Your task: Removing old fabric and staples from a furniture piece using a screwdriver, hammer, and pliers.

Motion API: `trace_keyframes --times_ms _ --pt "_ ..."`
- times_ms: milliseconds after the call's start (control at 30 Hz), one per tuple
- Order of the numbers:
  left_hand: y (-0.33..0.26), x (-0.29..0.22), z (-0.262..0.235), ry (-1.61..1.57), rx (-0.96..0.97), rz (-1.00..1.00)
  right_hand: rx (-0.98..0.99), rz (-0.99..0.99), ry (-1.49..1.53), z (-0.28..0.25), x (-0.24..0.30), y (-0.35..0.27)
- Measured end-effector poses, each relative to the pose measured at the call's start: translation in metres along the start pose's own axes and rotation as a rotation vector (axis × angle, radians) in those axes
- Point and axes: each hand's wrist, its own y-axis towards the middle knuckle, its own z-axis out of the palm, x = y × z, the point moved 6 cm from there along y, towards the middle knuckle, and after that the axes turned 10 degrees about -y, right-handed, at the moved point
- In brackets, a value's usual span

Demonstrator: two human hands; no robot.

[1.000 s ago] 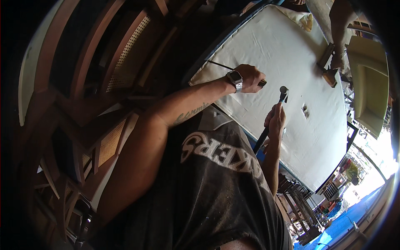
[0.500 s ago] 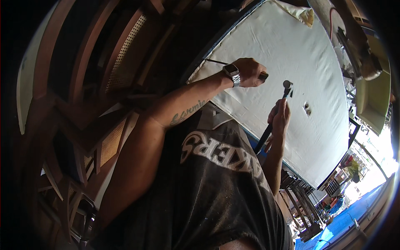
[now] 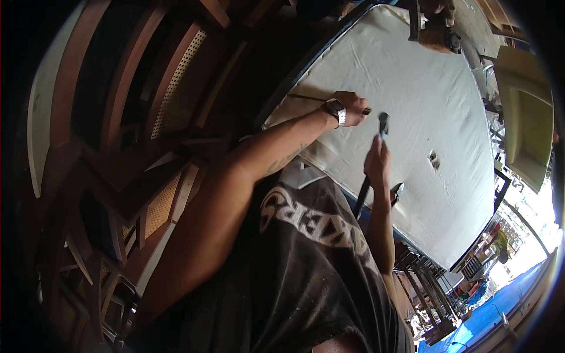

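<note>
A wide white padded panel (image 3: 412, 82) lies in front of me. My left hand (image 3: 352, 108), with a metal wristwatch on the wrist, rests near the panel's near edge and pinches a thin dark strip (image 3: 306, 97) that runs left along that edge. My right hand (image 3: 376, 160) is closed around the dark handle of a hammer (image 3: 382, 125), whose head is raised just right of my left hand. A small dark object (image 3: 434, 159) lies on the white surface further right.
Wooden chair frames with cane backs (image 3: 170, 88) are stacked to the left. A pale yellow cushioned seat (image 3: 524, 123) stands at the far right. Dark tools (image 3: 438, 35) lie at the panel's far end. Stools (image 3: 429, 288) and a blue sheet (image 3: 500, 306) sit at lower right.
The hammer head has stayed near my left hand, shifting slightly. The view has swung, and a person's arm at the panel's far end is gone from sight.
</note>
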Motion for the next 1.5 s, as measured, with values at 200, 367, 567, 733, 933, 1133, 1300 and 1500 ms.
trace_keyframes --times_ms 200,367,567,733,933,1133,1300,1500 --pt "-0.014 0.033 0.025 0.222 0.005 -0.097 -0.134 0.086 0.285 -0.041 -0.014 -0.031" --pt "-0.023 -0.019 -0.007 -0.003 0.088 -0.078 -0.167 0.106 0.370 -0.043 -0.029 -0.040" --pt "-0.032 -0.029 -0.019 -0.108 0.023 -0.021 -0.124 0.030 0.286 -0.036 0.000 -0.033" --pt "-0.028 -0.025 -0.026 -0.134 -0.027 -0.005 -0.134 -0.011 0.297 -0.043 0.014 -0.026" --pt "-0.022 -0.024 -0.030 -0.130 -0.054 -0.013 -0.253 -0.135 0.752 -0.041 0.004 0.001" --pt "-0.020 0.003 0.003 0.126 0.060 -0.111 0.219 0.095 0.065 0.023 -0.013 0.004" --pt "-0.021 0.039 0.032 0.151 -0.027 -0.111 0.145 0.117 0.230 -0.003 0.005 -0.016" --pt "-0.018 -0.011 0.001 0.052 0.013 -0.067 0.019 0.097 0.194 -0.020 -0.006 -0.023"
